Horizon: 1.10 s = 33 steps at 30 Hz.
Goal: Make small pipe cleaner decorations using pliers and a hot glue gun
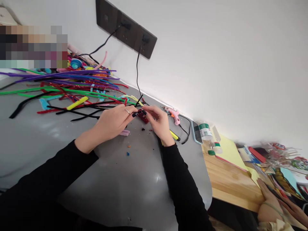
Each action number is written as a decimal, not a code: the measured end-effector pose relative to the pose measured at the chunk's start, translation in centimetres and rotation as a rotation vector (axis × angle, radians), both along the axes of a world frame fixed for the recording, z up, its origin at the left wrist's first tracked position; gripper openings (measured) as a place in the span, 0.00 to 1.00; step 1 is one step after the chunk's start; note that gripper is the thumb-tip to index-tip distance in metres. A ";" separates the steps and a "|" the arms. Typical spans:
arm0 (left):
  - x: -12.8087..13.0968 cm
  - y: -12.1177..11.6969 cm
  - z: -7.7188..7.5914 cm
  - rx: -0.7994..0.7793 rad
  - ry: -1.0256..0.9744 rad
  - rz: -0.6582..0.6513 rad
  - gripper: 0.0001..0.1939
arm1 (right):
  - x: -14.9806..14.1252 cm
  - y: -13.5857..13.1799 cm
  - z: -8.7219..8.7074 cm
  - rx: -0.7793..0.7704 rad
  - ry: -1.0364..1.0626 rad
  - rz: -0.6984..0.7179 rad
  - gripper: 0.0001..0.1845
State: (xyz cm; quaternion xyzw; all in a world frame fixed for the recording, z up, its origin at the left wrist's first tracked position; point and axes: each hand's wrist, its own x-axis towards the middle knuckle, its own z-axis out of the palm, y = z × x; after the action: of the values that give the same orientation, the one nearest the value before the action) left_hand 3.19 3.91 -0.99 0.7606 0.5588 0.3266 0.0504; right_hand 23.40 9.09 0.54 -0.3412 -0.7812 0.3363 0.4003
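My left hand point(115, 120), a ring on one finger, pinches a short black pipe cleaner point(139, 100) whose end sticks up between my hands. From the other side my right hand point(157, 120) closes its thumb and fingers on the same piece. Just below the fingertips is a dark red, glittery bundle point(143, 117), partly covered by my fingers; whether it is joined to the black piece I cannot tell. A pale purple piece point(125, 132) lies under my left hand. Beside my right wrist lies a yellow and black tool point(175, 135), partly hidden.
Long pipe cleaners point(72, 91) in several colours cover the grey table's point(115, 186) left side. A pink glue gun point(175, 116) with a black cord lies by the wall, near a phone point(196, 132) and plastic bottles point(205, 131). Another person's hands point(271, 200) rest at the right.
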 end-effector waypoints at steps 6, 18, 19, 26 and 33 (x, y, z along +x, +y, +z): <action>-0.6 0.5 -0.3 0.070 0.047 -0.022 0.22 | 0.0 0.0 -0.2 0.069 -0.025 0.057 0.12; -0.9 1.1 -0.9 0.068 0.044 -0.071 0.19 | -0.2 -0.4 0.2 0.192 -0.151 0.097 0.12; -1.0 1.1 -0.9 0.068 0.047 -0.073 0.19 | -0.2 -0.4 0.1 0.193 -0.152 0.094 0.12; -1.4 1.3 -0.6 0.064 0.103 -0.081 0.19 | -0.1 -0.4 0.3 0.240 -0.164 0.110 0.10; -1.2 1.4 -0.5 0.048 0.140 -0.066 0.20 | -0.3 -0.4 0.1 0.283 -0.166 0.097 0.07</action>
State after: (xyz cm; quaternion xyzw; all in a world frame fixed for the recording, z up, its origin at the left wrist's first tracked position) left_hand 1.99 5.26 -1.48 0.8007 0.5275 0.2840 0.0039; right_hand 23.14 8.65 0.69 -0.2701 -0.8665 0.2126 0.3619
